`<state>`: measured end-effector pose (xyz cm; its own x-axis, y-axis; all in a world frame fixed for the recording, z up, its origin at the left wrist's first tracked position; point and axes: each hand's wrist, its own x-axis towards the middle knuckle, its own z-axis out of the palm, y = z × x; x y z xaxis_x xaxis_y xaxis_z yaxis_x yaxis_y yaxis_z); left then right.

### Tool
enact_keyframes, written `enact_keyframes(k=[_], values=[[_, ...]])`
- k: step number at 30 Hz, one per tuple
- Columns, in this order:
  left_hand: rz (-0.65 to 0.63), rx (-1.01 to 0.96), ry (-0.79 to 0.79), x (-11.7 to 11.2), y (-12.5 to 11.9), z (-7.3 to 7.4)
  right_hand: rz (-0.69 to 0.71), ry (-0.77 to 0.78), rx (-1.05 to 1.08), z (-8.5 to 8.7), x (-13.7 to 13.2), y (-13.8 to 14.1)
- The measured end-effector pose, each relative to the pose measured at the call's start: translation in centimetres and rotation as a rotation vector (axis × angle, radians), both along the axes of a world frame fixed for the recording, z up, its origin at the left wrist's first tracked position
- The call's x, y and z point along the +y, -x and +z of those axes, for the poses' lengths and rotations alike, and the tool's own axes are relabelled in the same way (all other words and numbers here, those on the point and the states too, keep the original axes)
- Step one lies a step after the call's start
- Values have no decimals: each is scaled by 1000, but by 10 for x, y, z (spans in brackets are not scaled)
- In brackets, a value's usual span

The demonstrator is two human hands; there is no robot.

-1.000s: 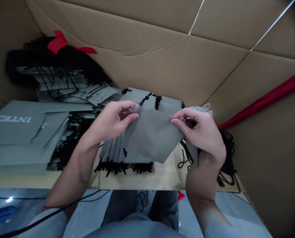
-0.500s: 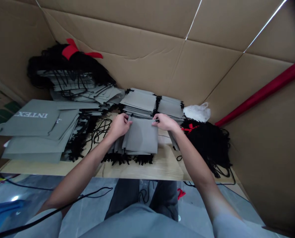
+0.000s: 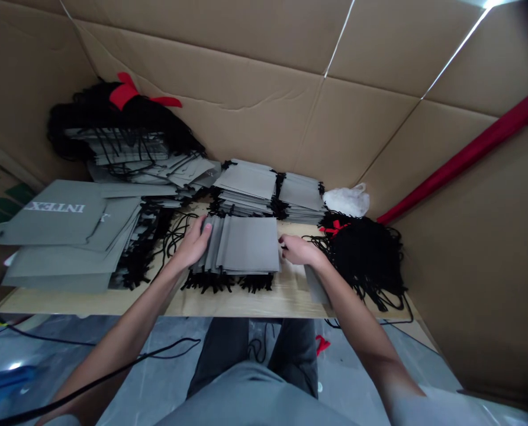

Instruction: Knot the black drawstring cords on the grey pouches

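Note:
Flat grey pieces with black cord ends, looking like folded bags, lie in a neat stack (image 3: pixel 250 244) in front of me. More of them lean in overlapping layers along its left side. My left hand (image 3: pixel 195 241) rests against that left side, thumb up and fingers partly hidden behind the pieces. At the right edge of the stack is my right hand (image 3: pixel 298 249), its fingers bent but apart, with no piece seen between them. Under my right forearm a single grey piece (image 3: pixel 316 285) shows in part.
Behind stand two grey stacks (image 3: pixel 246 180). Large grey sheets printed INTEX (image 3: pixel 64 216) lie at left, below a black cord bundle (image 3: pixel 126 112) with a red tie. At right are another black cord bundle (image 3: pixel 366 254) and a white plastic bag (image 3: pixel 348 200). Cardboard walls (image 3: pixel 264 83) surround the table.
Both hands have left the far corners of the stack and come nearer to me. The left hand moved outward to the leaning pieces; the right slid down along the right edge.

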<state>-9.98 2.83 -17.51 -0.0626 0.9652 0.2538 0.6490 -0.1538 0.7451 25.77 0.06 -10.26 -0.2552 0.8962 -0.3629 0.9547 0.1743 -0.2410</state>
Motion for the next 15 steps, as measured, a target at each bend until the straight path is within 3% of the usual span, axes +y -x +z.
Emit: enact_keyframes(k=[6,15], values=[[-9,-55,-9,-1,-9,-20,-3,-16,-15,-7,3,42],[0,-81,-11,2,-13,-23,-137,-74,-34,-12,-7,46]])
